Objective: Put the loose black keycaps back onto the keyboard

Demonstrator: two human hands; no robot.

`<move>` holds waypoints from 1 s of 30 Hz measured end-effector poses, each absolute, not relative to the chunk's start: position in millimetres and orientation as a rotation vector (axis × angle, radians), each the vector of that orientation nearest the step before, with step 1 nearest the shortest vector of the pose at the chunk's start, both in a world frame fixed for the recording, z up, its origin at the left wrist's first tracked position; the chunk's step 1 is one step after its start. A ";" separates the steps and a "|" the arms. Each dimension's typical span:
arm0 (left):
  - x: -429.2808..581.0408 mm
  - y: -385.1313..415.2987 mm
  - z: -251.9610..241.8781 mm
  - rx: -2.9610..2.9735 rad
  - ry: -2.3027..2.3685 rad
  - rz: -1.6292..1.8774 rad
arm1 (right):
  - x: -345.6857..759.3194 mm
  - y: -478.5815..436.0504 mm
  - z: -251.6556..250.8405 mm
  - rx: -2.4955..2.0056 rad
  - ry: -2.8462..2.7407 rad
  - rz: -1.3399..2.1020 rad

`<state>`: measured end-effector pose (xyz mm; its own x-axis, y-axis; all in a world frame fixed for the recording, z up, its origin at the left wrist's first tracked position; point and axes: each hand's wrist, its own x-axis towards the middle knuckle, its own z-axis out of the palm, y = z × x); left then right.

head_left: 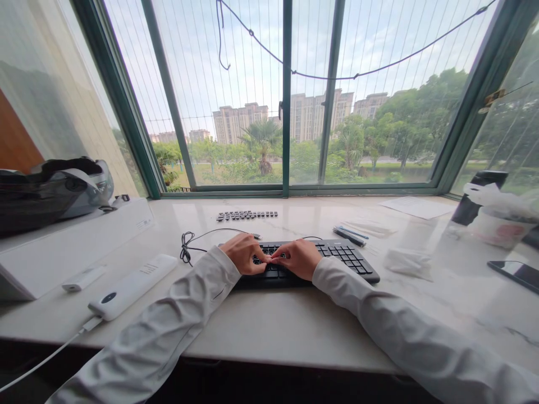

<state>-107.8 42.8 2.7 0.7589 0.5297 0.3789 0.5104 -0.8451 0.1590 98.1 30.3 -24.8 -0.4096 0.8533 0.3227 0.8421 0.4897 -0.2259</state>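
Note:
A black keyboard [347,255] lies on the pale marble sill, partly covered by both hands. My left hand [245,253] rests over its left part, thumb and fingertips pinched close together. My right hand [298,258] meets it from the right, its fingers also pinched, and the tips of the two hands nearly touch above the keys. Whatever the fingertips hold is too small to make out. Behind the keyboard, loose black keycaps [247,215] are laid out in rows. A black cable [187,247] is coiled at the keyboard's left.
On the left are a white power bank [132,286], a small white device [84,278] and a helmet [54,193] on a white box [80,247]. Pens [349,235], a plastic bag [407,262], paper [416,207], a phone [516,274] and a bagged cup [501,224] lie right.

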 end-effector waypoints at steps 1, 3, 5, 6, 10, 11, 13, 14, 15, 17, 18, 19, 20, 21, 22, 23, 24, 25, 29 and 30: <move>-107.9 42.8 2.7 2.948 0.862 0.598 | 97.9 29.4 -24.5 -1.413 -2.359 0.008; -108.0 42.6 3.1 3.027 0.866 0.513 | 97.4 27.0 -23.1 -1.406 -2.404 -0.070; -107.8 42.3 3.4 3.050 0.856 0.510 | 96.7 24.3 -20.9 -1.396 -2.450 -0.154; -107.5 42.1 3.4 3.059 0.849 0.512 | 96.2 23.0 -19.7 -1.394 -2.467 -0.184; -105.7 41.1 3.0 3.088 0.867 0.528 | 94.7 18.8 -14.2 -1.398 -2.513 -0.239; -105.3 40.9 3.0 3.097 0.874 0.530 | 94.4 17.8 -12.8 -1.391 -2.531 -0.257; -104.6 40.5 3.1 3.121 0.868 0.533 | 94.0 15.5 -9.5 -1.376 -2.571 -0.306; -104.3 40.2 3.3 3.134 0.862 0.536 | 93.8 14.3 -7.8 -1.369 -2.592 -0.330; -104.0 39.8 3.5 3.148 0.860 0.539 | 93.6 13.1 -6.0 -1.364 -2.611 -0.351; -103.0 38.6 3.8 3.181 0.859 0.537 | 93.4 10.6 -2.7 -1.347 -2.649 -0.389; -102.2 37.7 3.8 3.202 0.857 0.533 | 93.2 9.4 -1.3 -1.331 -2.670 -0.408; -101.3 36.8 3.7 3.227 0.852 0.528 | 92.9 8.3 -0.2 -1.311 -2.689 -0.426; -100.3 35.9 3.4 3.252 0.847 0.525 | 92.5 7.4 0.6 -1.287 -2.710 -0.443; -99.3 35.1 3.0 3.273 0.844 0.528 | 91.8 6.6 1.0 -1.262 -2.732 -0.464; -98.4 34.6 2.5 3.288 0.845 0.534 | 90.9 5.9 1.2 -1.241 -2.755 -0.488; -97.7 34.2 1.9 3.291 0.855 0.536 | 89.9 5.3 1.0 -1.224 -2.774 -0.514; -97.4 34.1 1.3 3.282 0.872 0.534 | 88.7 4.9 0.7 -1.214 -2.788 -0.539; -97.3 34.2 0.8 3.266 0.893 0.528 | 87.7 4.6 0.2 -1.209 -2.796 -0.560; -100.6 36.8 -0.6 3.191 0.931 0.512 | 86.5 5.2 -2.3 -1.209 -2.769 -0.569; -102.0 37.9 -1.0 3.176 0.929 0.524 | 87.1 5.8 -3.1 -1.211 -2.757 -0.556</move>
